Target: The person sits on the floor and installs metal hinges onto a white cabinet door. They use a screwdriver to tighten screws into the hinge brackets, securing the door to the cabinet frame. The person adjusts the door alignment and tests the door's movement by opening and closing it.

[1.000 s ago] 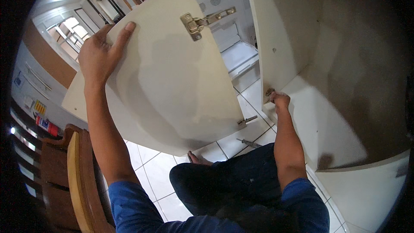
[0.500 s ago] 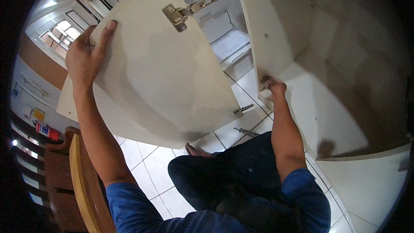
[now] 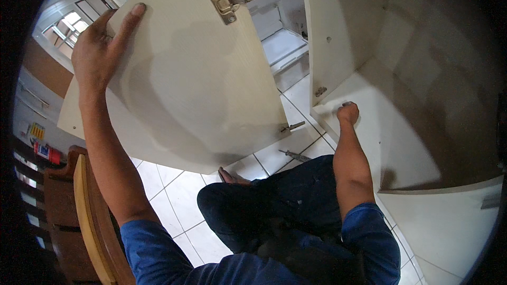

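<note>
My left hand [image 3: 97, 55] is closed round the outer edge of a pale cabinet door [image 3: 185, 82], thumb on its inner face, holding it tilted beside the cabinet. A metal hinge [image 3: 224, 6] with its arm sticking out sits on the door's upper part; a second hinge [image 3: 293, 126] projects near the lower corner. Both hinge arms are apart from the cabinet side panel [image 3: 338, 26]. Over the cabinet floor, my right hand [image 3: 348, 112] is closed with fingers curled; what it holds, if anything, is hidden. Just beside it, a small mounting plate [image 3: 320, 92] sits on the panel.
A slim tool with a thin shaft [image 3: 294, 155] lies on the tiled floor [image 3: 182, 195] by my leg. Behind the door stands a white appliance [image 3: 285, 47]. A brown wooden seat [image 3: 87, 211] is at my left, another cabinet door [image 3: 449, 221] at lower right.
My right hand has drawn back from the mounting plate on the side panel, down over the cabinet floor. The plate now shows uncovered. My left hand still holds the door.
</note>
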A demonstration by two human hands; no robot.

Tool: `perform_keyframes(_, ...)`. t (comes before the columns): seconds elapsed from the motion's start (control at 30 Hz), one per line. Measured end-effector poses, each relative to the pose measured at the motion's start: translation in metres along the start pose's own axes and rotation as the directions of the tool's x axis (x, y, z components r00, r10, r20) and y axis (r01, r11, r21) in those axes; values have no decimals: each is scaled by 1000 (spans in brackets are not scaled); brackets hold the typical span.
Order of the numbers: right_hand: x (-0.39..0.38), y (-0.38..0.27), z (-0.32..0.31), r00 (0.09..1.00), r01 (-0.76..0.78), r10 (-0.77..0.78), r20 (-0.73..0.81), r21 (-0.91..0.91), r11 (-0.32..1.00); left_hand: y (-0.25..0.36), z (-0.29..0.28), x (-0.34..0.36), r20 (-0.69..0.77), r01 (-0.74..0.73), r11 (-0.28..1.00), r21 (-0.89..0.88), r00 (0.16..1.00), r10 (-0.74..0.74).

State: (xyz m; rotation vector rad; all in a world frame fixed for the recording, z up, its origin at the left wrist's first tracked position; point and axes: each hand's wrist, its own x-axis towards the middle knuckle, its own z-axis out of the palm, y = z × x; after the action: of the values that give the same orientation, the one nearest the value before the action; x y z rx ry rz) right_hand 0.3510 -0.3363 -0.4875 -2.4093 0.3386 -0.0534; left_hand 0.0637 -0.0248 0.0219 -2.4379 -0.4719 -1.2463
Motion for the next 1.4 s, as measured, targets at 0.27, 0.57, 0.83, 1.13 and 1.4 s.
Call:
perform_keyframes(0.27,12,25,18,998,-16,14,54,33,999,9,-6,2,163,124,991,-55,980,-114)
perform_keyframes(0.57,-73,-91,-20,793,326,-544,274,562,760,8,-7,2,63,16,1000,3,998,-16)
perform_keyframes(0.83,-129,-263,-188,665,-200,-743,76,976,-79,21,-14,10,108,22,1000,1,994,-22)
perform_keyframes(1.13,-117,-303,-211,454,-451,-891,13,866,-217,30,-13,15,122,11,1000,26,992,-14)
perform_keyframes(1.4,-104,-300,-202,533,-347,-845,-33,903,-254,37,-6,25,150,1,1000,16,989,-3)
